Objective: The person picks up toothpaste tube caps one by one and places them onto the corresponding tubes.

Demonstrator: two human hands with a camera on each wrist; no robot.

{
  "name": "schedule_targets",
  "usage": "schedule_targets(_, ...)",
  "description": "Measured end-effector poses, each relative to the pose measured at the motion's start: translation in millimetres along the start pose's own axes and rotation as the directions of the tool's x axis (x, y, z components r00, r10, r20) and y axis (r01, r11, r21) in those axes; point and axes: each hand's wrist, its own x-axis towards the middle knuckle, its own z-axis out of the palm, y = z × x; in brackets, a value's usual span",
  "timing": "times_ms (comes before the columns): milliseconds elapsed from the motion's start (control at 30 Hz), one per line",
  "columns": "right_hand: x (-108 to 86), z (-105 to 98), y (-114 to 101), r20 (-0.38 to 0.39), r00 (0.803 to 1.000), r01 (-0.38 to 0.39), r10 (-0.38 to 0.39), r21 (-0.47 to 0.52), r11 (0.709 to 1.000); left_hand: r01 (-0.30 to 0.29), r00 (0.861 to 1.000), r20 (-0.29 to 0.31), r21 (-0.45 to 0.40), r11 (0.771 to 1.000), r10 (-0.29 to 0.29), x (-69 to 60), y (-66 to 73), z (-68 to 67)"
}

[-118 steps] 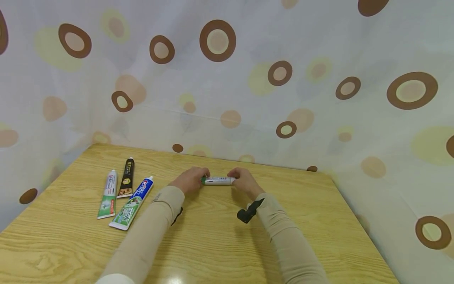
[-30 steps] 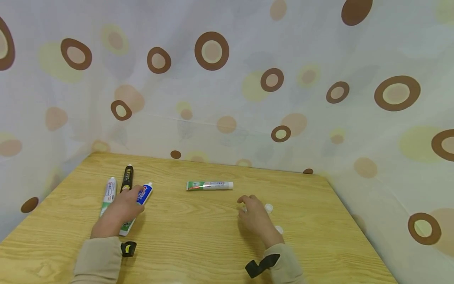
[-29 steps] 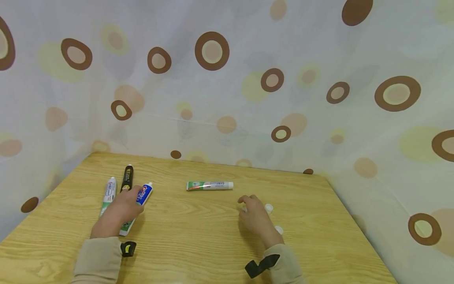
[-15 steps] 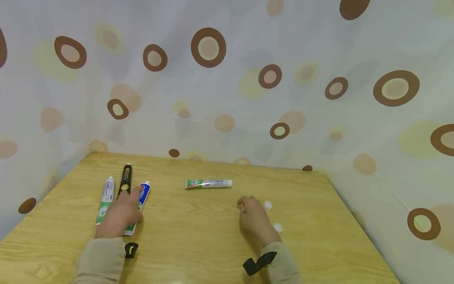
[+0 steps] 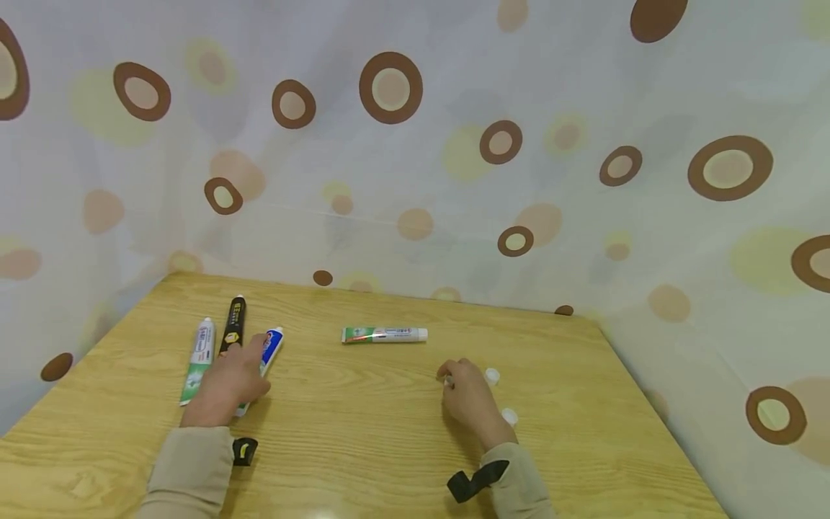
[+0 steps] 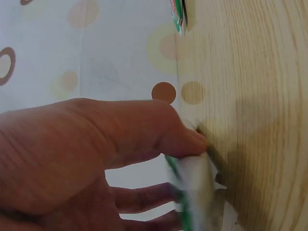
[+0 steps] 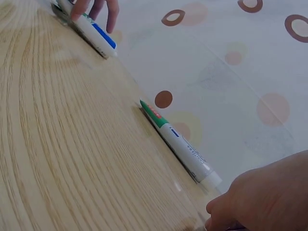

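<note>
In the head view, my left hand [image 5: 228, 380] is over a blue-and-green toothpaste tube [image 5: 271, 347] at the left. The left wrist view shows the thumb [image 6: 144, 127] and fingers gripping this blurred tube [image 6: 195, 187] close to the table. My right hand [image 5: 470, 398] is low over the table with fingers curled and pinches a small whitish piece [image 5: 449, 381], mostly hidden. Two small white round pieces [image 5: 492, 376] lie beside that hand. A green-and-white toothpaste tube [image 5: 385, 335] lies crosswise, untouched, between and beyond the hands.
Left of the left hand lie another green-and-white toothpaste tube [image 5: 199, 357] and a black toothpaste tube [image 5: 233, 323]. The wooden table [image 5: 363, 432] ends at a dotted cloth backdrop [image 5: 415, 180] behind and at the sides.
Both hands have let go of the middle toothpaste tube. My left hand has gone left to the blue-and-green tube and shifts it slightly; the right hand has come nearer and stays almost still.
</note>
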Motion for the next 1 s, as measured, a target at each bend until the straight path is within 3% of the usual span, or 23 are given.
schedule_targets(133, -1.0, 0, 2, 0.0, 1.0, 0.006, -0.006, 0.007, 1.0, 0.0, 0.999, -0.047, -0.037, 0.999, -0.002, 2.7, 0.4, -0.6)
schedule_targets(300, -1.3, 0, 4, 0.01, 1.0, 0.006, -0.006, 0.011, 1.0, 0.024, 0.998, -0.062, -0.093, 0.995, -0.029, 7.0, 2.0, -1.2)
schedule_targets(633, -0.7, -1, 6, 0.013, 1.0, 0.016, -0.016, 0.009, 1.0, -0.008, 0.989, -0.149, -0.129, 0.992, -0.011, 11.9, -1.8, 2.3)
schedule_targets(1000, -1.6, -1, 8, 0.008, 1.0, 0.021, -0.021, -0.001, 1.0, -0.034, 0.986, -0.166, -0.318, 0.947, -0.02, 9.8, 7.0, -1.5)
